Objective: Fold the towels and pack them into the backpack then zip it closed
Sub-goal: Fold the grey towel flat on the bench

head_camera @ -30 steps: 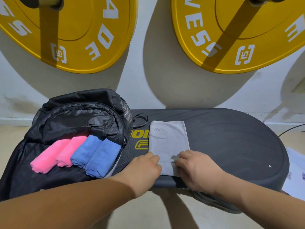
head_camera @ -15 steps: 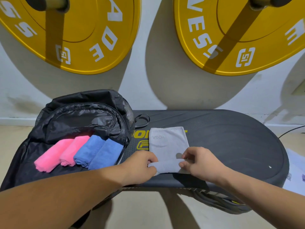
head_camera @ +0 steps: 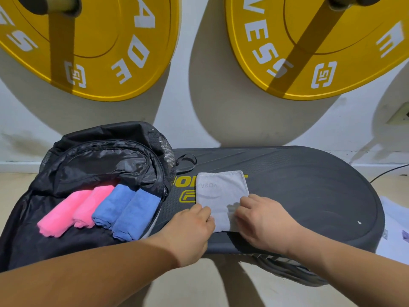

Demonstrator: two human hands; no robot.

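A: Head view, the only one we have. Where's the towel?

B: The grey towel (head_camera: 221, 196) lies flat on the dark oval platform (head_camera: 309, 191), just right of the open black backpack (head_camera: 106, 160). It reads "YOGA" upside down and is already folded to a squarish pad. Both hands sit on its near edge — the left hand (head_camera: 190, 231) at the left corner, the right hand (head_camera: 263, 218) at the right.

A: Gripping it?

B: Fingers curled down onto the cloth, knuckles up. Whether they pinch the edge or only press it flat, I cannot tell. The hands are apart, the towel's width between them.

A: How will it handle?

B: My guess: light, thin, soft and floppy. It should sag if lifted by one corner, so I'd take both near corners, or roll it from the near edge — the ones already packed look rolled.

A: Packed ones?

B: Two pink towels (head_camera: 73, 209) and two blue towels (head_camera: 126, 209), side by side in the backpack's open compartment. The zip is not yet closed.

A: Surface and room?

B: The platform is matte and textured, with yellow lettering partly under the towel. Behind it a white wall and two yellow weight plates (head_camera: 93, 45); pale floor below.
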